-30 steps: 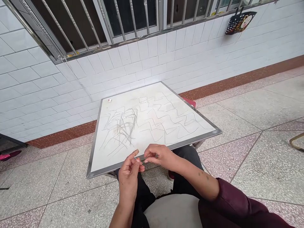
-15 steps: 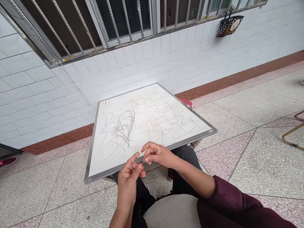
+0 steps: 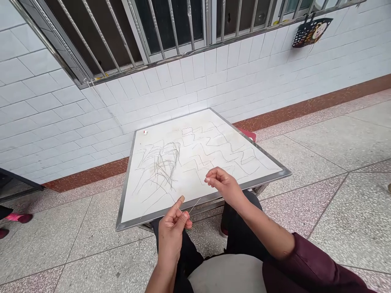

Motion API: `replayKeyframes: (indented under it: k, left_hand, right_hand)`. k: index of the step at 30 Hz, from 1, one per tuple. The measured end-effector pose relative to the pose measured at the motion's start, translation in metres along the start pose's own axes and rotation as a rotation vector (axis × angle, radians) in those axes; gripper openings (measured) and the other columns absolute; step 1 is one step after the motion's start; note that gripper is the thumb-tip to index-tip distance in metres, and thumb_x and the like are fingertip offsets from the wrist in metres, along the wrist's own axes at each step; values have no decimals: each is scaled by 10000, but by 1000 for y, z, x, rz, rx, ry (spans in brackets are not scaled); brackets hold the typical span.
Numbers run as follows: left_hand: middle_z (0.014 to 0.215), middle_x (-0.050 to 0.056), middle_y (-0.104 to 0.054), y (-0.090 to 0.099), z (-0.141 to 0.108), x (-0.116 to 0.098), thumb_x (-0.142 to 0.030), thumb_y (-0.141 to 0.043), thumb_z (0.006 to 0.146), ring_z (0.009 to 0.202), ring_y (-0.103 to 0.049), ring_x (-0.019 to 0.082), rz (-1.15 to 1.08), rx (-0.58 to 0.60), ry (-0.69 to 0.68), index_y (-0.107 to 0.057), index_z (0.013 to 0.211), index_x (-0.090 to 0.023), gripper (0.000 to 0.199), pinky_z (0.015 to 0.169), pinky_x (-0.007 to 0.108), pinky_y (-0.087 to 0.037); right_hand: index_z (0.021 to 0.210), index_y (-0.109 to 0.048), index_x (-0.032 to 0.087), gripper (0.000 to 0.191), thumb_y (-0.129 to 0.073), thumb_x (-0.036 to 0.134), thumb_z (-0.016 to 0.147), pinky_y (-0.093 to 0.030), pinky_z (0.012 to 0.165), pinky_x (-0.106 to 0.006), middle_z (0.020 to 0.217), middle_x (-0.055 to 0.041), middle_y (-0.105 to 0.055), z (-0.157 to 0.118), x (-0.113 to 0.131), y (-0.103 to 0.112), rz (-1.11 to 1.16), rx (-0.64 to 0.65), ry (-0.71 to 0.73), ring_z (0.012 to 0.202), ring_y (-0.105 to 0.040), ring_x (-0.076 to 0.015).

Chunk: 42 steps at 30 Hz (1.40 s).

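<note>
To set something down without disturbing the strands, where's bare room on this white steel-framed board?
On the white steel-framed board, bare surface lies far left, between the small white-and-red object and the tangle of dark strands, and at front centre, between that tangle and the right hand. Zigzag rows of strands crowd the right half.

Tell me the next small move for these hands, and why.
Probably lay the thin strand from the left hand onto the white board, near the wavy rows of strands. It already pokes out over the board's near edge, and the right hand is raised close by to guide it.
</note>
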<state>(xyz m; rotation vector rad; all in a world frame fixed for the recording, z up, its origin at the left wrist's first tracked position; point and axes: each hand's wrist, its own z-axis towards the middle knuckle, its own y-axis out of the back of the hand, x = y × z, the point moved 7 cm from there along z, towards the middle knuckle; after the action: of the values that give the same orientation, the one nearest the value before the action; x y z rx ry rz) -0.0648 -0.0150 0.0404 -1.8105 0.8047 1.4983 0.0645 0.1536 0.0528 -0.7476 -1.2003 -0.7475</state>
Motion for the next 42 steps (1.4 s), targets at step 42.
replayKeyframes:
  k: [42]
  left_hand:
    - [820, 80, -735, 55, 3, 90, -532, -854, 536, 718, -653, 180, 81, 13, 367, -730, 1104, -155, 693, 654, 278, -533]
  right_hand:
    - [749, -652, 188, 135, -571, 294, 773, -398, 644, -261, 764, -18, -690, 42, -51, 157, -729, -157, -349, 691, -566, -154]
